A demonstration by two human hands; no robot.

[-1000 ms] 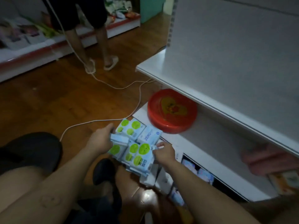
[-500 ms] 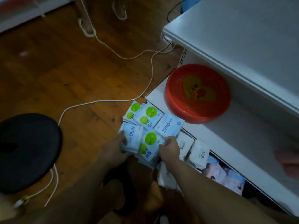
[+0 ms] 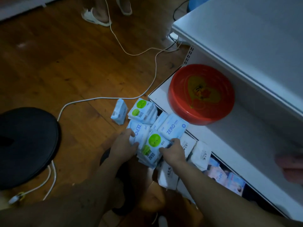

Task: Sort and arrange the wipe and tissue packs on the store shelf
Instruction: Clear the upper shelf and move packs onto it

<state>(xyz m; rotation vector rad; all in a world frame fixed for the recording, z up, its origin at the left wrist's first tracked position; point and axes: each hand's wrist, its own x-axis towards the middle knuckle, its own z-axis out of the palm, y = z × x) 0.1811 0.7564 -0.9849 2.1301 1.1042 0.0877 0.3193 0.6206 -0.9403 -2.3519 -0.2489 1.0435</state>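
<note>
A cluster of wipe packs lies low by the corner of the white shelf (image 3: 164, 97). My left hand (image 3: 124, 145) grips a white ZERO pack (image 3: 140, 132) on its left side. My right hand (image 3: 173, 150) pinches the right edge of a green-dot pack (image 3: 154, 145). Another ZERO pack (image 3: 173, 126) and a second green-dot pack (image 3: 141, 111) lie just beyond. One small pack (image 3: 119, 111) lies apart on the wooden floor. White tissue packs (image 3: 199, 154) and pink-blue packs (image 3: 224, 176) fill the bottom level under the shelf.
A red round tin (image 3: 200, 94) sits on the shelf board near its corner. A black stool (image 3: 24, 146) stands at the left. A white cable (image 3: 134, 54) snakes over the floor. Another person's sandalled feet (image 3: 96, 15) stand at the top.
The view has tilted further down and closer. A small pack now lies apart on the floor left of the cluster. Both hands still hold the bundle.
</note>
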